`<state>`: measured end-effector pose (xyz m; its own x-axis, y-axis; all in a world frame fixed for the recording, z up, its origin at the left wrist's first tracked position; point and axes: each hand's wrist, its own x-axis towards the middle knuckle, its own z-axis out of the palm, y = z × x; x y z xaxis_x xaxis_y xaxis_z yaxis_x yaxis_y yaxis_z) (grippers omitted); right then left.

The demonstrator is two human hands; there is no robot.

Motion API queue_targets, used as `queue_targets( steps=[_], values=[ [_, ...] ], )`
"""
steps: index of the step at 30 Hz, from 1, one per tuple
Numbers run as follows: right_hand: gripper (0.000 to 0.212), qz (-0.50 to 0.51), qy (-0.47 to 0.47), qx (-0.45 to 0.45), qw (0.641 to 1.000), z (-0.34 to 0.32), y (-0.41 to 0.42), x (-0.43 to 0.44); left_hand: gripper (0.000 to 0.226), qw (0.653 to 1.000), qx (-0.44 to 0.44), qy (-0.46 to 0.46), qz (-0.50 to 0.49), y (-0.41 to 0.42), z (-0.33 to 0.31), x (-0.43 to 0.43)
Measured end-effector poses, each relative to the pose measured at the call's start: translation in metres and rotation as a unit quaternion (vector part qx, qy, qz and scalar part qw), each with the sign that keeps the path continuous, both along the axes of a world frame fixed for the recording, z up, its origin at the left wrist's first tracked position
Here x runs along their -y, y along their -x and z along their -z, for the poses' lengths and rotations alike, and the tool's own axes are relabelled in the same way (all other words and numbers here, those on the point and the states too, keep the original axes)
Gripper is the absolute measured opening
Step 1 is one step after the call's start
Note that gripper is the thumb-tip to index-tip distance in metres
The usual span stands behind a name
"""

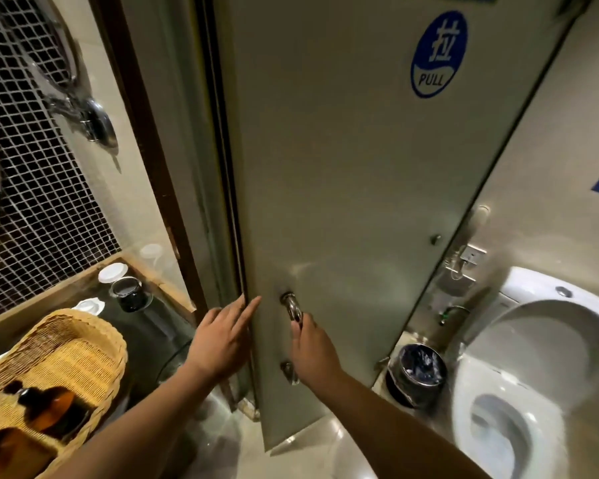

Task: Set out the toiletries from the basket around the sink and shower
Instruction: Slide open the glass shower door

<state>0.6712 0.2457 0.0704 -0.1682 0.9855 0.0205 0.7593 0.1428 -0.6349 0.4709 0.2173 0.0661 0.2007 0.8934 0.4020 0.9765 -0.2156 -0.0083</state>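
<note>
head view: right hand [310, 344] grips door handle [292, 311], left hand [222, 335] flat.

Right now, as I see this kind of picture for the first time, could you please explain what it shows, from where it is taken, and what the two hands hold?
There is one picture, taken by a wide camera on a person's head, looking forward and down. No machine is here, only two bare hands. The right hand has its grip closed on the metal handle of a frosted glass door, which carries a blue "PULL" sticker. The left hand is open and holds nothing; its fingers reach to the door's edge. At lower left, a wicker basket stands on the counter with brown bottles inside. Behind it stands a dark jar. At right are a toilet and a small bin.
</note>
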Motion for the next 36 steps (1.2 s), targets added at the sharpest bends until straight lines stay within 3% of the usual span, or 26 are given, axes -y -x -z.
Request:
queue_targets(
  steps=[2,6,11,15,23,28,36],
  values=[
    [0.038,0.032,-0.02,-0.001,0.999,0.006,-0.011,0.023,0.105,0.999,-0.009,-0.006,0.051,-0.009,-0.004,0.006],
    [0.069,0.077,-0.063,0.023,0.995,0.024,-0.026,0.069,0.101,0.988,-0.038,-0.01,0.15,-0.03,-0.008,0.021],
    [0.078,-0.025,-0.166,0.2,0.965,0.041,-0.037,0.122,0.077,0.949,-0.057,-0.045,0.307,-0.044,-0.013,0.034],
    [0.087,-0.072,-0.143,0.199,0.967,0.057,-0.043,0.16,0.072,0.921,-0.05,-0.017,0.387,-0.065,-0.019,0.045],
    [0.094,0.079,-0.174,0.234,0.953,0.065,-0.068,0.209,0.084,0.858,0.034,0.009,0.512,-0.122,-0.043,0.055],
    [0.11,0.169,-0.134,0.237,0.947,0.072,-0.097,0.224,0.097,0.837,0.004,0.03,0.547,-0.171,-0.041,0.052],
    [0.097,0.253,-0.129,0.211,0.935,0.058,-0.143,0.251,0.091,0.809,-0.057,0.024,0.585,-0.238,-0.031,0.047]
  ],
)
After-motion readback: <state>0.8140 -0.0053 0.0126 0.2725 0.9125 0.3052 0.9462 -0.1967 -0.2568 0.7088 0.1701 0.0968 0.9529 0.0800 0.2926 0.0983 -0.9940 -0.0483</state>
